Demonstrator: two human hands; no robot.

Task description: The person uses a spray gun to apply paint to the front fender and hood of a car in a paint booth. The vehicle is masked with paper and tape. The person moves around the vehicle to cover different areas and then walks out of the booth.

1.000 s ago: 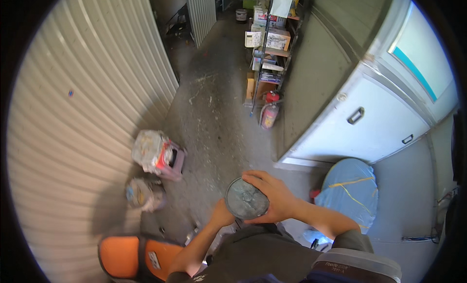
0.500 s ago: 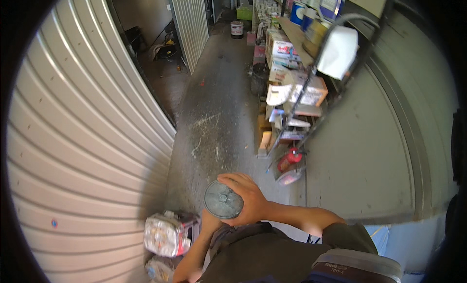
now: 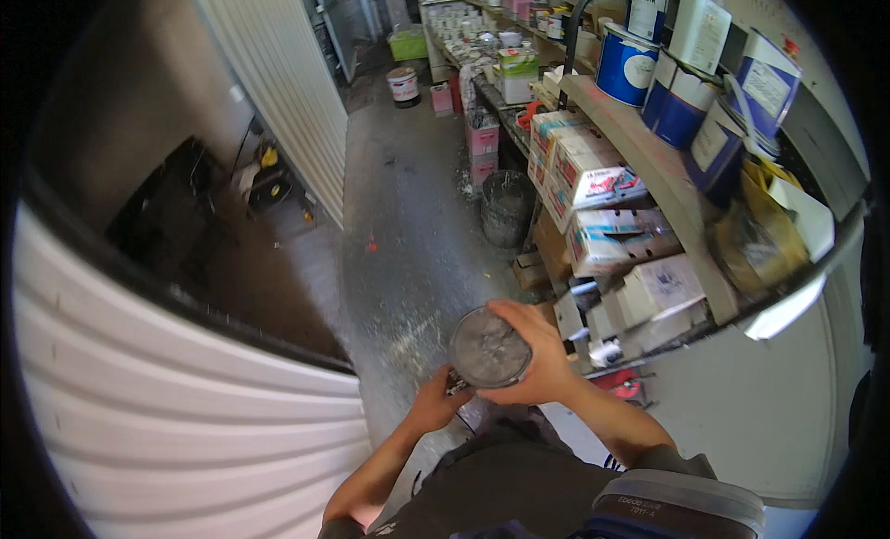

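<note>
In front of my body I hold a round grey cup (image 3: 489, 348), its blotchy top facing up; it looks like the cup of a paint spray gun. My right hand (image 3: 540, 361) is wrapped around the cup's right side, thumb and fingers spread along the rim. Below and to the left, my left hand (image 3: 436, 405) is closed on a small metal part (image 3: 455, 381) at the cup's edge, seemingly the gun's body. Most of that part is hidden under the cup and my fingers. Whether a lid covers the cup I cannot tell.
A shelf (image 3: 640, 154) on the right bears blue cans (image 3: 627, 64) above cardboard boxes (image 3: 593, 173). A dark bin (image 3: 507, 208) stands beside it. Farther along the floor is a white bucket (image 3: 403, 87). Corrugated panels (image 3: 185, 418) and a doorway line the left side.
The view has turned and moved forward, bringing the shelf closer. My right hand keeps the cup, now farther right and up in the picture. My left hand has come out from beneath to the cup's edge.
</note>
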